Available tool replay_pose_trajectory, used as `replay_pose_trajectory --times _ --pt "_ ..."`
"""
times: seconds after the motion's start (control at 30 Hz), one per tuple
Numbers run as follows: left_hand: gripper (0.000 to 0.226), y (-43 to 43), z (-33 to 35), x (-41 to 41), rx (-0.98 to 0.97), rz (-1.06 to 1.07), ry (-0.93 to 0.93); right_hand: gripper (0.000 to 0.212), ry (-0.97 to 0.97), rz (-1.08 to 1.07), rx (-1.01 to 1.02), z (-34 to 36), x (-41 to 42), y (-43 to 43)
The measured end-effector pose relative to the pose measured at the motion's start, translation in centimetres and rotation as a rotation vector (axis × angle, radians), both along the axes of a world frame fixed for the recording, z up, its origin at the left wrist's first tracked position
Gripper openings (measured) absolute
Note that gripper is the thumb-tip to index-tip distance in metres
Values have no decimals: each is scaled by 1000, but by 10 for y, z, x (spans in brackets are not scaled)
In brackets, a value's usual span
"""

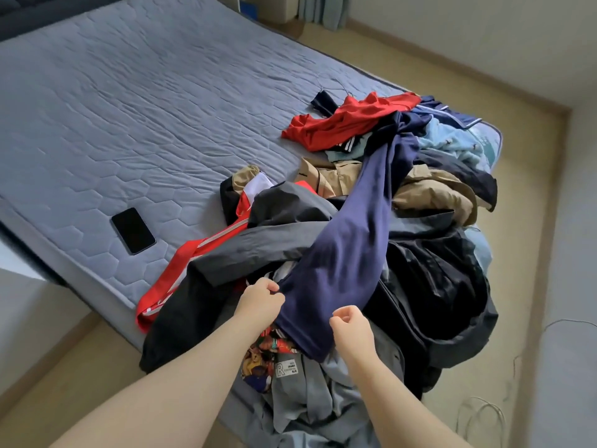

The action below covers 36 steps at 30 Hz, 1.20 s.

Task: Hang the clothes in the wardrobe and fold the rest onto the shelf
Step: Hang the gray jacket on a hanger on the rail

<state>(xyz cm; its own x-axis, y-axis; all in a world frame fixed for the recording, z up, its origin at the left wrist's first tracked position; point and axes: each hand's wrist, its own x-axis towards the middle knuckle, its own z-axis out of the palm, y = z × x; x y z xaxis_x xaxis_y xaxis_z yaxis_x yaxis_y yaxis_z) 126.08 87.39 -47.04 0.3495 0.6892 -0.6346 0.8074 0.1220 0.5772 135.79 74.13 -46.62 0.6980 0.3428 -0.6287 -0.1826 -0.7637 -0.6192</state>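
A navy blue garment (352,247) stretches from the clothes pile toward me. My left hand (260,302) grips its near edge on the left and my right hand (350,328) pinches the same edge on the right. Below it lies a heap of clothes (429,276) on the bed's near right corner: a grey jacket (258,247), a red and black jacket (181,286), a red shirt (345,121), tan garments (433,192), a light blue piece (452,140) and a patterned shirt (261,357). No wardrobe or shelf is in view.
The bed's grey quilted mattress (135,118) fills the left and centre, with a black phone (133,230) lying near its front edge. A thin wire hanger (336,84) lies behind the red shirt. Cables (484,412) trail on the floor at right. Curtains (323,9) hang at the far wall.
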Motion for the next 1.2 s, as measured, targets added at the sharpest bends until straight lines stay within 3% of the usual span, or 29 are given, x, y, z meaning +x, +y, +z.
replay_pose_trajectory --times 0.13,0.27,0.37,0.43,0.47,0.63,0.77,0.83,0.9,1.0,1.07,1.2 --pt "65 0 -24 19 -6 -85 43 57 63 -91 -11 -25 8 6" --pt "78 -3 -47 30 -141 -96 20 77 119 -251 -15 -45 11 8" --pt "71 -5 -55 32 -42 -217 166 66 229 -358 44 -56 13 4" --pt "58 -3 -54 37 12 -199 156 29 233 -329 6 -58 18 4" --pt "50 0 -51 41 23 -163 100 16 205 -295 -16 -56 21 6" --pt "27 22 -13 76 -42 104 -398 33 -131 -258 42 -15 54 35" --pt "34 55 39 110 -217 163 -907 24 -379 -464 415 45 90 66" --pt "32 69 53 119 -316 129 -998 11 -391 -544 603 66 101 78" --pt "42 75 50 121 -250 60 -840 23 -329 -489 599 71 100 83" --pt "60 76 19 110 123 -210 -268 34 -235 -353 445 52 82 81" --pt "68 72 -4 95 182 -376 42 35 -179 -268 320 32 67 72" --pt "78 62 -36 75 192 -480 270 47 -35 -128 137 -7 45 48"
